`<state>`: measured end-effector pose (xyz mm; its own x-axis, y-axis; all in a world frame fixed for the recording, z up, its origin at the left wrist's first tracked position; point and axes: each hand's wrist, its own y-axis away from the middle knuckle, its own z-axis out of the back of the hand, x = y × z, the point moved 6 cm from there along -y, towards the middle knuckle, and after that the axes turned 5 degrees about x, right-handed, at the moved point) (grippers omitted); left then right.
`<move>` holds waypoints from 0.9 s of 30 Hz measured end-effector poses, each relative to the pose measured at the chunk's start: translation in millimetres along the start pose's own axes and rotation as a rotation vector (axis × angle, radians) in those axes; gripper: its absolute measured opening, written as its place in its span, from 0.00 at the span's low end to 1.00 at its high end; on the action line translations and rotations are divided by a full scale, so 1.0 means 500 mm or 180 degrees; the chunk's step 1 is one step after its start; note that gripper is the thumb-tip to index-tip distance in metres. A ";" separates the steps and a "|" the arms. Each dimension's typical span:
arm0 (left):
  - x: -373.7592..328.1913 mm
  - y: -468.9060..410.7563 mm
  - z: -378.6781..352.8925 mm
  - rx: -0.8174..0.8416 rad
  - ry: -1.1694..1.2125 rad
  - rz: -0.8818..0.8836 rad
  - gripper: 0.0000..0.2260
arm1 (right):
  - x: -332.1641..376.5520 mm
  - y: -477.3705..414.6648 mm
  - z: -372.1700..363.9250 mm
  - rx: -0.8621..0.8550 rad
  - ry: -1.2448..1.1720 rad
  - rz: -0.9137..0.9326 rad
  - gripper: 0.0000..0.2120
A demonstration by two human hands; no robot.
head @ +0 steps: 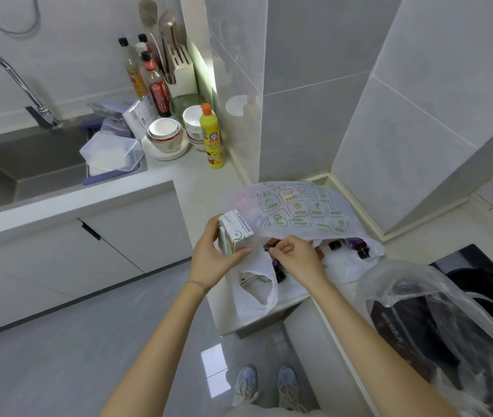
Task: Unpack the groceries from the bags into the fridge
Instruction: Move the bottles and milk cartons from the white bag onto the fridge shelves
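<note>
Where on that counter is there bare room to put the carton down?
The bare counter between the yellow bottle and the white bag is free, near the left hand holding the carton. Crowded: bowls and sauce bottles behind it; a clear bag fills the right.

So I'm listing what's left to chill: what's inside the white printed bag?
At the mouth of the white printed bag, several small dark bottles show. Its upper flap covers the rest. The left hand holds a carton at the opening; the right hand pinches the edge.
</note>
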<state>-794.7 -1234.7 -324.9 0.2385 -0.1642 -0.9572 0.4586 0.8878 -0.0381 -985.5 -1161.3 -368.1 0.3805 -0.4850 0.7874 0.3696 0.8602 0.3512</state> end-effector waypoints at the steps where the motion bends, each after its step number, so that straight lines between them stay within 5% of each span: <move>1: 0.008 0.007 0.006 -0.0010 0.0010 0.0047 0.29 | -0.001 0.004 -0.009 0.0097 0.0143 -0.0036 0.10; 4: 0.028 0.024 0.018 -0.0098 0.0059 0.0166 0.29 | -0.003 0.014 -0.037 0.0382 0.0344 -0.0132 0.13; 10: 0.036 0.029 0.022 -0.0117 0.0031 0.0185 0.29 | 0.036 0.022 -0.081 0.0432 0.0043 0.0237 0.02; 21: 0.037 0.047 -0.007 0.0095 0.0023 0.0263 0.28 | 0.089 0.032 -0.082 0.0425 -0.0442 0.0746 0.18; 27: 0.038 0.040 -0.019 -0.0008 0.0111 0.0246 0.28 | 0.097 0.047 -0.066 0.0669 -0.0984 0.0683 0.15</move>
<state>-789.3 -1215.7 -346.5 0.2431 -0.0801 -0.9667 0.4379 0.8983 0.0357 -930.6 -1169.6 -338.4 0.1463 -0.2492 0.9573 0.1168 0.9653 0.2334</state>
